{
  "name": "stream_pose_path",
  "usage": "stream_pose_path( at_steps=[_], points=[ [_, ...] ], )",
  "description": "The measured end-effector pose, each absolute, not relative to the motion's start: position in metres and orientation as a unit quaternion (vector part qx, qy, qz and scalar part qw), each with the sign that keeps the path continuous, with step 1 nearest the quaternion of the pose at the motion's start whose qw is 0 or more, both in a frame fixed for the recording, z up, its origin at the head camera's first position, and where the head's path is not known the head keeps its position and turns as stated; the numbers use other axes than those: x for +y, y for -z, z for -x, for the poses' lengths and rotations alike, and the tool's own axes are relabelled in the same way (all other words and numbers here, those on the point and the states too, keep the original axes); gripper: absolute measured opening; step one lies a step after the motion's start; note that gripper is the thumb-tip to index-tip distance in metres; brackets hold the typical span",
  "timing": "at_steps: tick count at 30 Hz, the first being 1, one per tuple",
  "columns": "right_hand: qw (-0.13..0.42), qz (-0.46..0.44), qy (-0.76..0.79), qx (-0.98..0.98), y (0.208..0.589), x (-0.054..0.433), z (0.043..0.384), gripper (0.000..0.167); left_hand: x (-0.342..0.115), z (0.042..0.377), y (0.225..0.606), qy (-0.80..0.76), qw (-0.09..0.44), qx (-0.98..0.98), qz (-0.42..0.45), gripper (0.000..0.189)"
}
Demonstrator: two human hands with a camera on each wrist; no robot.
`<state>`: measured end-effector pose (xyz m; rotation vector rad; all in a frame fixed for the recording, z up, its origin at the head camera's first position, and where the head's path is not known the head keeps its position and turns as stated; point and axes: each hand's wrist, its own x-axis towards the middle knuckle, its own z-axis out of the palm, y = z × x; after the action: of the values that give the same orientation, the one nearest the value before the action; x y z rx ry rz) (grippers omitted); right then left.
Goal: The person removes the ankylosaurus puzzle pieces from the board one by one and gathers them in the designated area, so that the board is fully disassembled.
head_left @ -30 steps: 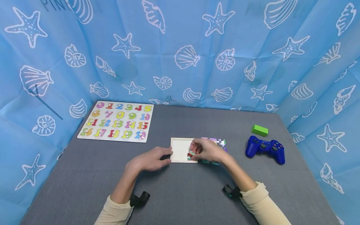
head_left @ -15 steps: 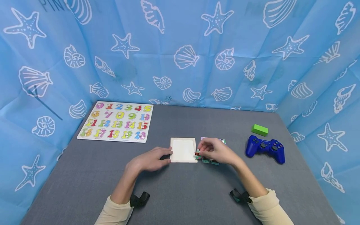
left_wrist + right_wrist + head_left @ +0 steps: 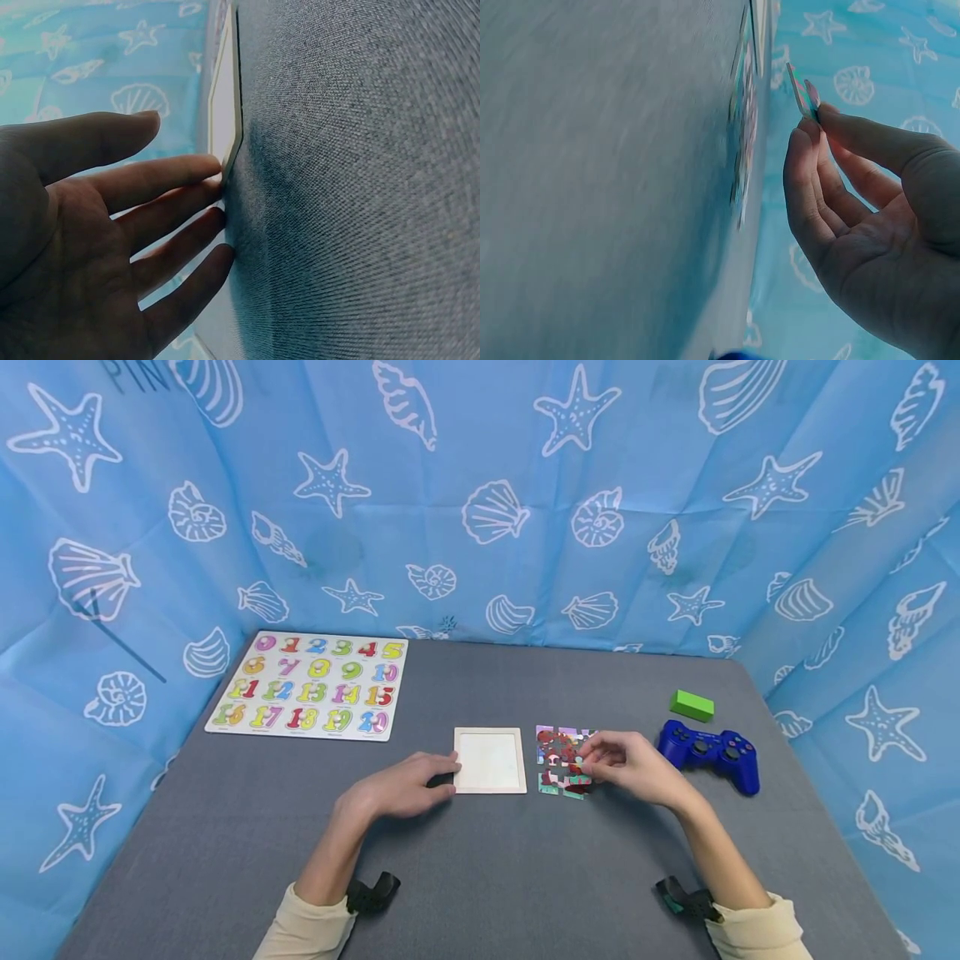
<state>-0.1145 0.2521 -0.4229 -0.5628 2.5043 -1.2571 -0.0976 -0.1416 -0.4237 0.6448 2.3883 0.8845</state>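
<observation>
My right hand [image 3: 633, 768] pinches a jigsaw piece [image 3: 804, 94] between thumb and fingertips, raised over the table in the right wrist view. In the head view it is at the right side of a patch of colourful jigsaw pieces [image 3: 553, 760] lying close together on the table. Left of these lies a square wooden puzzle frame [image 3: 489, 761] with a bare pale base. My left hand [image 3: 408, 783] lies at the frame's left edge, fingers extended, and in the left wrist view its fingertips [image 3: 210, 166] are right at the frame's corner.
A white number puzzle board [image 3: 307, 686] lies at the back left. On the right are a blue game controller [image 3: 708, 753] and a green block [image 3: 692, 705] behind it. The grey tabletop [image 3: 480, 877] ends at a blue curtain [image 3: 480, 510] with white shells and starfish.
My right hand has carried the jigsaw piece from inside the wooden frame rightward to the loose pieces, uncovering the frame's base and most of the pieces. My left hand stays put.
</observation>
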Motion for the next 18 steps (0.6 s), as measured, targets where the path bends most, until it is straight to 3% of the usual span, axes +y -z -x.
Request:
stream_pose_path(
  at_steps=[18],
  points=[
    [0.203, 0.156, 0.422, 0.87, 0.435, 0.281, 0.106, 0.019, -0.143, 0.099, 0.426, -0.326, 0.251, 0.876, -0.25, 0.049]
  ],
)
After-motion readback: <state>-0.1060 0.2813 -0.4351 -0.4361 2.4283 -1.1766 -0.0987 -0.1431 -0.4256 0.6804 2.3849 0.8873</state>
